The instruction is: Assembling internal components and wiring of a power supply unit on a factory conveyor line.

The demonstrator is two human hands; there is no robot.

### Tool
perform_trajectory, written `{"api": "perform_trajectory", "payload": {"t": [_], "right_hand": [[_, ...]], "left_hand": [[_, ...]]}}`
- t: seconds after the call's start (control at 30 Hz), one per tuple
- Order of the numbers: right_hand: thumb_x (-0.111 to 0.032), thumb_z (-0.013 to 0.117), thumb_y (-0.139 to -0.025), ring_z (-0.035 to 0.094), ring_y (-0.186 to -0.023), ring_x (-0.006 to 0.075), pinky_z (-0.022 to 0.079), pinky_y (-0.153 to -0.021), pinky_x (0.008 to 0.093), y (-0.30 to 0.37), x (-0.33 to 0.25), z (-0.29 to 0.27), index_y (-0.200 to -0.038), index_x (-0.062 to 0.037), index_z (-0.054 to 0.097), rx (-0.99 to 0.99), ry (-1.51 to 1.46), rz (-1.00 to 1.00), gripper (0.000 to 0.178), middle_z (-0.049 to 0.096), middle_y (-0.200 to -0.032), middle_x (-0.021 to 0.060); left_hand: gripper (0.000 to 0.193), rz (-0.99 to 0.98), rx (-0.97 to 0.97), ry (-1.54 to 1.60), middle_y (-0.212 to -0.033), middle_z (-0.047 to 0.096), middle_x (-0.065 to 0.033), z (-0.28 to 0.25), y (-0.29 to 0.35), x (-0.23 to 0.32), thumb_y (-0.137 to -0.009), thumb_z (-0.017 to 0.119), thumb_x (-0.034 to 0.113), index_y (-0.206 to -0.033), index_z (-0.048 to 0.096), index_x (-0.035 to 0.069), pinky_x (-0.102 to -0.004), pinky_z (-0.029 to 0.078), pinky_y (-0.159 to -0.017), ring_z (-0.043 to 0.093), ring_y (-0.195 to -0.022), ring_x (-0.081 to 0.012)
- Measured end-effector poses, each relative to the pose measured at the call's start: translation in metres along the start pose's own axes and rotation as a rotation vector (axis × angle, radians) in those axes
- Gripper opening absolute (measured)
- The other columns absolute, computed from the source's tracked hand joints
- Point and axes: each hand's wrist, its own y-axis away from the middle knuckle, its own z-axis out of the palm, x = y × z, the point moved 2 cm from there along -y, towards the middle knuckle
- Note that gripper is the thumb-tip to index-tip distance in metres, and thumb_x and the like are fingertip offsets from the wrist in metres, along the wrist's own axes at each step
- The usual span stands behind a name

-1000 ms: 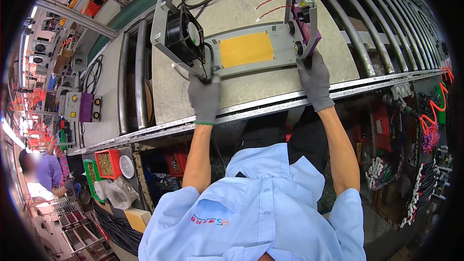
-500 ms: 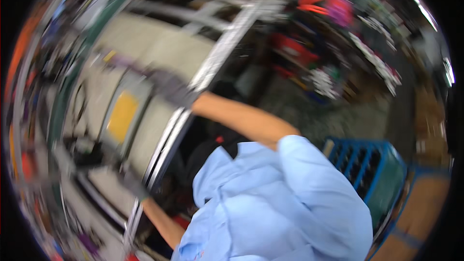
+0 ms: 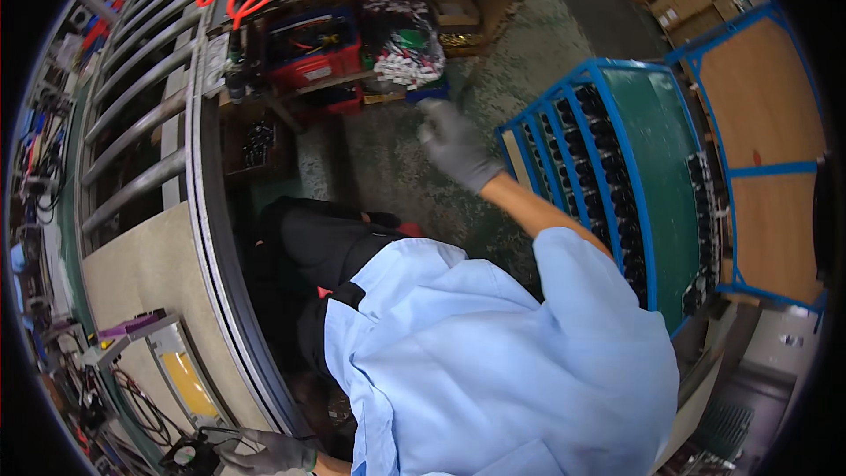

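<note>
In the head view, the metal frame lies at the lower left on the pale board of the bench, with a yellow sheet on its flat base, a purple part at its far end and a black fan at its near end. The left hand is just beside the fan, fingers turned toward it, and a black cord runs by the glove; whether the fingers are clamped on the fan or only resting there, I cannot tell. The right hand is well apart from the left, in the air above the floor, its fingers loosely bent; nothing can be seen in it, but the palm is hidden. Near it stands a blue rack with black parts on its shelves. With the hands this far apart, I judge that the left should only steady the frame, pressing it lightly down and not dragging it toward the bench edge. The cord is best kept from looping round the fingers, where it could tug on the fan. The right hand would do well to stay clear of the rack's edges, and the eyes should come back to the frame before the left shifts it.
</note>
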Motion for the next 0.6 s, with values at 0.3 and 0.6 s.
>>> {"api": "perform_trajectory", "payload": {"t": [0.3, 0.6], "right_hand": [[-0.024, 0.064, -0.093, 0.060, -0.119, 0.0422, 0.048, -0.102, 0.0492, 0.056, 0.176, -0.258, -0.127, -0.0010, 0.061, 0.401, 0.868, 0.242, 0.042, 0.063, -0.128, 0.0244], [-0.056, 0.066, -0.087, 0.050, -0.138, 0.0396, 0.042, -0.113, 0.0472, 0.284, 0.289, -0.533, -0.144, 0.0018, 0.052, 0.592, 0.933, 1.361, 0.083, 0.049, -0.151, 0.0265]], "left_hand": [[0.052, 0.617, -0.299, 0.840, -0.145, 0.052, -0.0257, 0.020, -0.011, 0.174, -0.102, 0.064, 0.034, -0.141, 0.054, 0.001, -0.0499, 0.049, -0.100, 0.055, -0.126, -0.0443], [0.093, 0.667, -0.560, 0.241, -0.149, 0.046, -0.0239, 0.065, -0.040, 0.222, -0.079, 0.083, 0.028, -0.153, 0.032, 0.004, -0.0524, 0.047, -0.105, 0.052, -0.131, -0.0423]]}}
